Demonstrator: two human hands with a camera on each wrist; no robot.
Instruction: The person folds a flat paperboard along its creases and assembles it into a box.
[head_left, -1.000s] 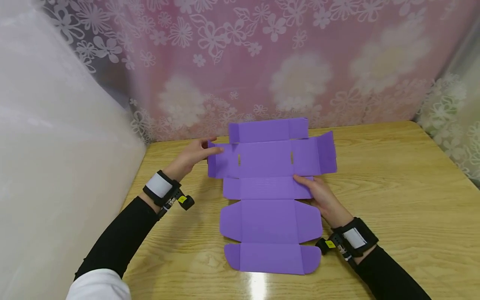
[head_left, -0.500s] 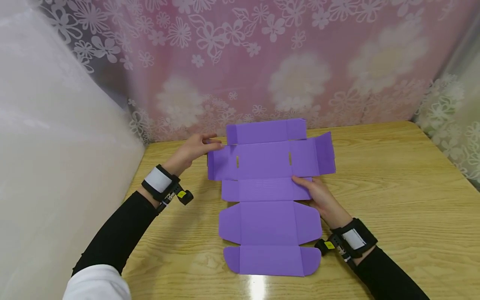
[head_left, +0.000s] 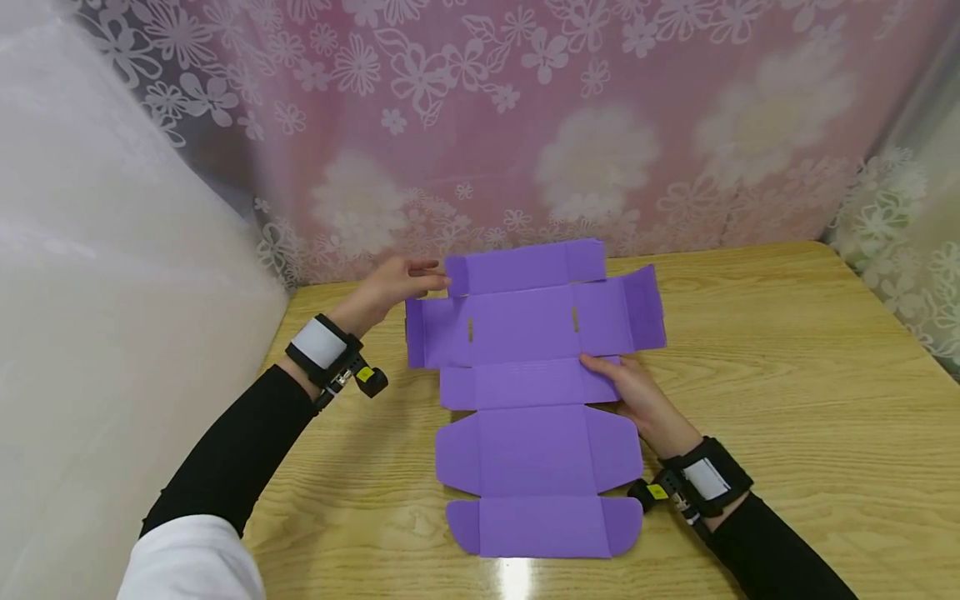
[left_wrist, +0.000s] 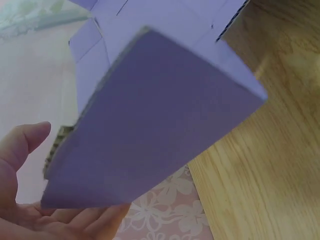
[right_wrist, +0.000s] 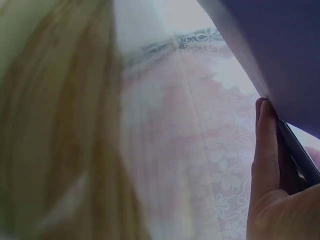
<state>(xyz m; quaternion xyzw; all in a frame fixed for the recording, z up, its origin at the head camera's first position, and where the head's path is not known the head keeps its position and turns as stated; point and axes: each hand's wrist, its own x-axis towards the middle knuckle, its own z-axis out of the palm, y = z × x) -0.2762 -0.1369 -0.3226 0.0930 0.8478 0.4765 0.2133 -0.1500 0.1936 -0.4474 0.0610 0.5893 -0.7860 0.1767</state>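
An unfolded purple cardboard box (head_left: 534, 450) stretches across the middle of the head view, with creased panels, side flaps and two narrow slots. At its right edge, my right hand (head_left: 651, 402) grips a middle panel, thumb on top and fingers underneath. The right wrist view shows those fingers (right_wrist: 267, 150) behind the cardboard. Beside the upper left flaps is my left hand (head_left: 392, 289), its thumb and fingers spread apart. Close up in the left wrist view, a side flap (left_wrist: 155, 120) hides part of the left fingers, while the thumb stands apart from the cardboard.
A wood-grain table (head_left: 787, 375) lies under the cardboard. Behind its back edge hangs a pink flowered curtain (head_left: 495, 150). White sheeting (head_left: 127, 275) borders the left side, and another flowered curtain (head_left: 911, 225) hangs at the right.
My left hand has let go of the left side flap and moved up toward the top left flap. The cardboard's upper part has shifted slightly left and tilted. My right hand keeps its grip.
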